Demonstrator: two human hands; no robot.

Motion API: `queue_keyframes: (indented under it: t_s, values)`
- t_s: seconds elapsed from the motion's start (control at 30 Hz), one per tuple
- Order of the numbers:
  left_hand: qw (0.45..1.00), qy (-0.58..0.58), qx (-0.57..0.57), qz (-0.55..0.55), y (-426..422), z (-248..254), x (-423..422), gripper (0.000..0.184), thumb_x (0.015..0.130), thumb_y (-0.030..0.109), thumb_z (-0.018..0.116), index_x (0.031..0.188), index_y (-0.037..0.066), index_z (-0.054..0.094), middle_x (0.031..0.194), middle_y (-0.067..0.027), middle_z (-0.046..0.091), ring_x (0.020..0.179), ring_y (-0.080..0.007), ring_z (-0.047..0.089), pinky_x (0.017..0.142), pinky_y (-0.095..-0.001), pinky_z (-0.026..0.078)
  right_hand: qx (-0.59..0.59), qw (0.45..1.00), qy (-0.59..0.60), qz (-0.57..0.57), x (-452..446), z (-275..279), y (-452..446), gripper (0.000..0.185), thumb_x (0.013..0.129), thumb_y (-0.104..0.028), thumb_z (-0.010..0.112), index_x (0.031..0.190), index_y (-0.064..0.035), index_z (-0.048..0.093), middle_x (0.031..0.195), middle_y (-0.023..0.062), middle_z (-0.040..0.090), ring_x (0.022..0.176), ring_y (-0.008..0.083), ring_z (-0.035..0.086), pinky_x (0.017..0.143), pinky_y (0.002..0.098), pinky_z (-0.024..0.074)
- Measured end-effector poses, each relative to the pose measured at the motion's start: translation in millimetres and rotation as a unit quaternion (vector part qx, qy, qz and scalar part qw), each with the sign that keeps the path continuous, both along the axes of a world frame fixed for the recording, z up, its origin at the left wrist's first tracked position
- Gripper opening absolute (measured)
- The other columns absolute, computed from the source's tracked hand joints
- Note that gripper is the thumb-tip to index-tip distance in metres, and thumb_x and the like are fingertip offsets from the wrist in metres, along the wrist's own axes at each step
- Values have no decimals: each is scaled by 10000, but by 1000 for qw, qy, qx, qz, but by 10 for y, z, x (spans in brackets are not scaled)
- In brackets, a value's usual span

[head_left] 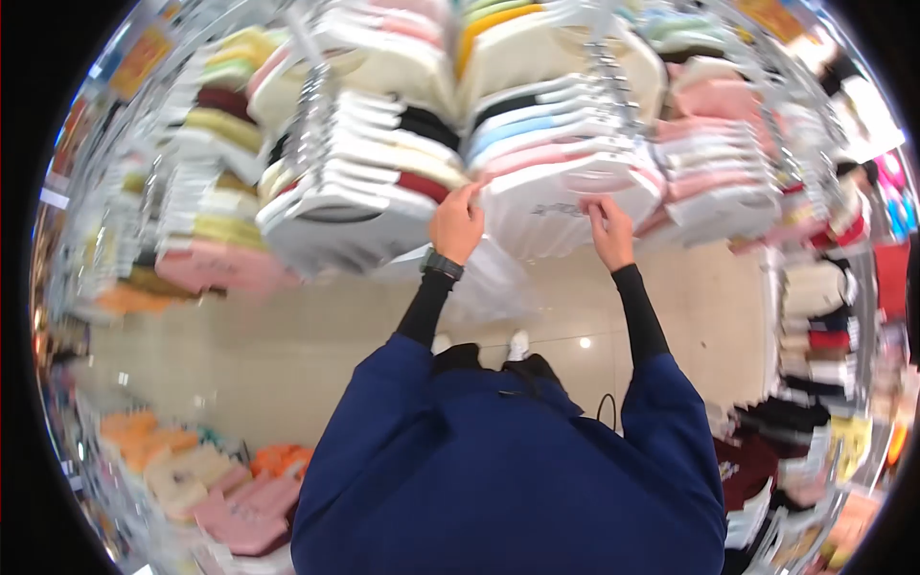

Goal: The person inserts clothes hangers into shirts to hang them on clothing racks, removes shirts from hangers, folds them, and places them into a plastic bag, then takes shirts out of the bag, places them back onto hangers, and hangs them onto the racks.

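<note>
"Head view on my feed. Item at the grip?"

"White shirt [527,196], quantity one, front of its row. Pale, smooth, hung face outward; one line of dark lettering [556,209], too blurred for me to read. Location: between the two hands."

"State of each hand?"

"Right hand [613,232]: fingers narrow, tips at the shirt front, beside the lettering's right end. Whether cloth is pinched, I cannot tell. Left hand [457,228]: fingers bent, tips at the shirt's left shoulder edge; I cannot tell if they hold it. One dark watch [443,264] on that wrist."

"Counts around the grip?"

"Behind the shirt, one light blue garment [513,139] and one black garment [505,108]; others overlap, too blurred for me to count. Just left of the left hand, one dark red garment [422,185] and one pale shirt [331,232] fronting the neighbouring row. Below, between the forearms, one white shoe [518,345] in plain sight."
</note>
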State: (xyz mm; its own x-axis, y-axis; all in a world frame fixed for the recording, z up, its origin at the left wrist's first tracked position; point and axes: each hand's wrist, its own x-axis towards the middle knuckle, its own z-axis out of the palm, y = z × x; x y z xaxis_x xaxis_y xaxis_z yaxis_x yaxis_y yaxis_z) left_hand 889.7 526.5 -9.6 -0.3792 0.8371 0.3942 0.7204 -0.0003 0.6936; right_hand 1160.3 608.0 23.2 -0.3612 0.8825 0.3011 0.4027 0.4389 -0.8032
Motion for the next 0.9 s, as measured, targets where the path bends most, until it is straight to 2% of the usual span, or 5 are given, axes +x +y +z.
queue_keyframes:
  t_s: [0.13, 0.27, 0.43, 0.77, 0.9]
  values:
    - [975, 6, -72, 211, -831, -99, -640, 244, 751, 19, 578, 974, 87, 651, 956, -93, 683, 898, -295, 653, 760, -394, 508, 15, 989, -12, 145, -580, -196, -332, 173, 907, -17, 543, 1031, -39, 661, 961, 100, 687, 908, 275, 658, 828, 343, 501]
    - [938, 104, -38, 327, -1531, -273, -1911, 408, 707, -18, 572, 1092, 111, 602, 1132, -99, 623, 1066, -322, 584, 868, -415, 470, 65, 968, 0, 242, -1243, -247, -520, 235, 874, -26, 562, 1098, -59, 623, 1083, 154, 640, 1039, 328, 597, 902, 396, 470]
    - [960, 200, 1, 197, -1689, 173, -2911, 582, 703, -17, 575, 1265, 130, 547, 1215, -130, 571, 1131, -355, 548, 923, -423, 456, 129, 961, 43, 243, -2154, -297, -609, 347, 842, -36, 591, 1187, -65, 562, 1178, 152, 569, 1100, 345, 538, 940, 409, 437]
    - [975, 183, -117, 53, -1994, 131, -3334, 452, 774, 126, 674, 1216, 139, 583, 1133, -141, 626, 1036, -359, 593, 840, -419, 494, 66, 984, -15, 165, -2308, -500, -943, 363, 828, -164, 679, 1141, -19, 567, 1058, 171, 618, 956, 329, 618, 821, 374, 492]
    - [985, 7, -174, 0, -2268, 32, -3539, 407, 781, 162, 737, 1148, 43, 605, 1030, -125, 682, 930, -273, 656, 798, -354, 504, -202, 966, 15, 159, -2039, -656, -1023, 409, 772, -224, 773, 1079, -7, 612, 945, 70, 674, 909, 160, 633, 788, 307, 493]
